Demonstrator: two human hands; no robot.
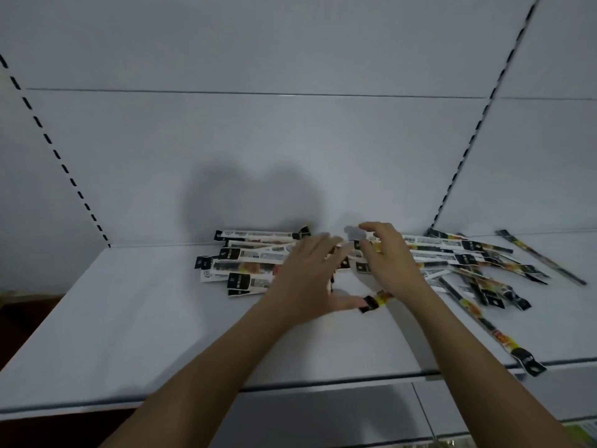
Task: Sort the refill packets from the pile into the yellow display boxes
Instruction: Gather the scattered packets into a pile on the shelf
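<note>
Several long, thin refill packets with black ends and white or yellow labels lie in a loose pile (pixel 255 263) on the white shelf (pixel 122 318). The pile spreads from the middle to the right, where more packets (pixel 478 253) are scattered. My left hand (pixel 310 276) lies over the left group with straight, spread fingers. My right hand (pixel 391 257) hovers over the middle packets with its fingers loosely bent. One packet end (pixel 376 300) shows between my wrists. No yellow display box is in view.
One packet (pixel 504 341) hangs over the shelf's front edge at the right, and another (pixel 542 257) lies alone at the far right. A white back panel (pixel 290 140) with slotted uprights rises behind the shelf. A lower shelf shows below.
</note>
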